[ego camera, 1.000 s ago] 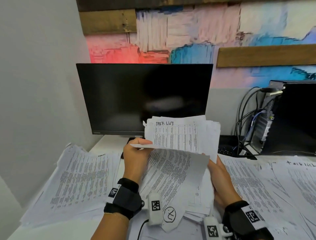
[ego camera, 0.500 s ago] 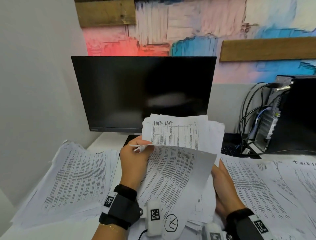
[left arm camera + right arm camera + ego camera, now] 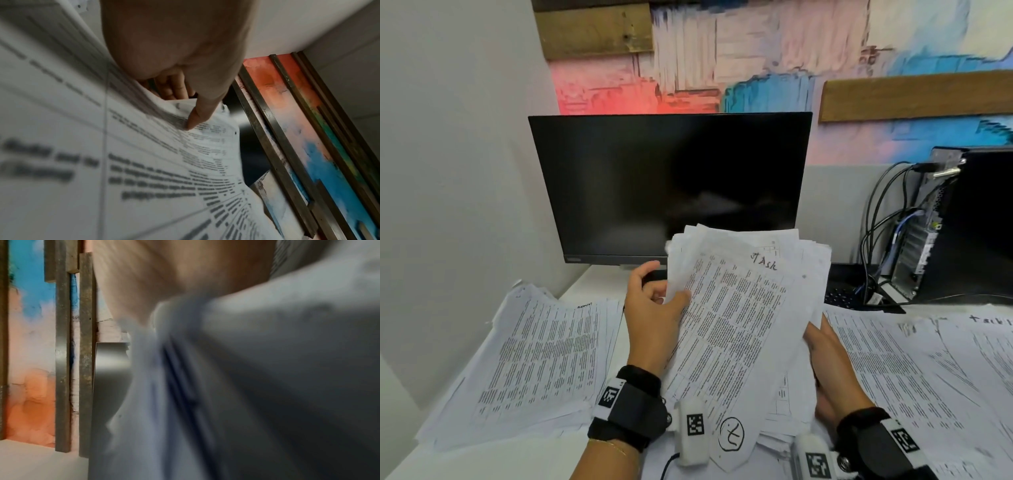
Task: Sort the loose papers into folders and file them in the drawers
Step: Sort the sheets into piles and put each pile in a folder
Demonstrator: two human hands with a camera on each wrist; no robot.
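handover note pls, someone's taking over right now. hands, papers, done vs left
Left hand: thumb and fingers pinch the left edge of the front sheet of the held stack.
Right hand: grips the stack's right side from behind, upright before the monitor.
Desk: one paper pile on the left, another on the right.
Done: only piles on the desk.
Left: finish sorting the stack, folder everything, file in drawers. No folders or drawers in view.
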